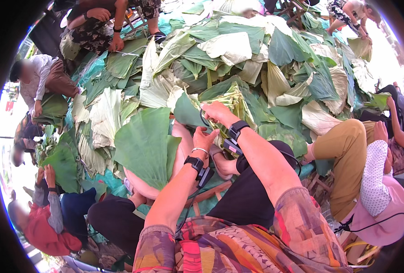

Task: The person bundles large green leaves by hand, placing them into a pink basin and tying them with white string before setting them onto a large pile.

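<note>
Before me, a broad heap of lotus leaves (236,51) spreads out, some green, some pale side up. My right hand (219,114) is at the near edge of a folded stack of leaves (237,102), with a dark cord or cable loop by its fingers; whether it grips anything is unclear. Just below it, my left hand (203,140) is raised, thumb and fingers apart, with nothing seen between them. A large green folded leaf (144,146) lies left of my left hand, over a pink rounded surface (140,181). Both wrists wear black straps with small devices.
Several people sit or bend around the heap. A person in red (48,228) holds a leaf at the left; a person in a pink hat (381,218) sits close at my right. A wooden stool frame (208,192) stands between my legs, on a teal sheet (111,182).
</note>
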The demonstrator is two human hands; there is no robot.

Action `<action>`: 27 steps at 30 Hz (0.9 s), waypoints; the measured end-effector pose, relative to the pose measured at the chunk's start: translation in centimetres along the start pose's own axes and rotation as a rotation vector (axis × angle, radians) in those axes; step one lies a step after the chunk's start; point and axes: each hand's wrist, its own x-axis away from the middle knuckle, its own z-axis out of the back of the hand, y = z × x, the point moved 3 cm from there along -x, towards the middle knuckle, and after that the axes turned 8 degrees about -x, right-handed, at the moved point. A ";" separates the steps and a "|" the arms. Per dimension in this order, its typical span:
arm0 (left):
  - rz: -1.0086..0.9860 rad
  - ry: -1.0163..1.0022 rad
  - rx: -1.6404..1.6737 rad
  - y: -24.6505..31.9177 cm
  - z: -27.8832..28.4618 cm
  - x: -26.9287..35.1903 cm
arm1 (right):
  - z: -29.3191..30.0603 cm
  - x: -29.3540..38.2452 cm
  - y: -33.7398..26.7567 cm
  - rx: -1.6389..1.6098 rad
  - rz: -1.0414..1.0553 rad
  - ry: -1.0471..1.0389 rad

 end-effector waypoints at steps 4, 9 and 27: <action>0.032 0.029 0.120 -1.1 -0.3 -0.6 | -0.5 -0.2 -0.2 0.088 -0.009 0.031; -0.015 0.058 0.146 -1.5 1.0 -0.5 | 0.2 -1.1 0.5 0.183 -0.039 0.031; -0.176 0.149 -0.082 -1.6 -0.1 -2.5 | -0.2 -1.4 0.7 0.152 -0.040 0.043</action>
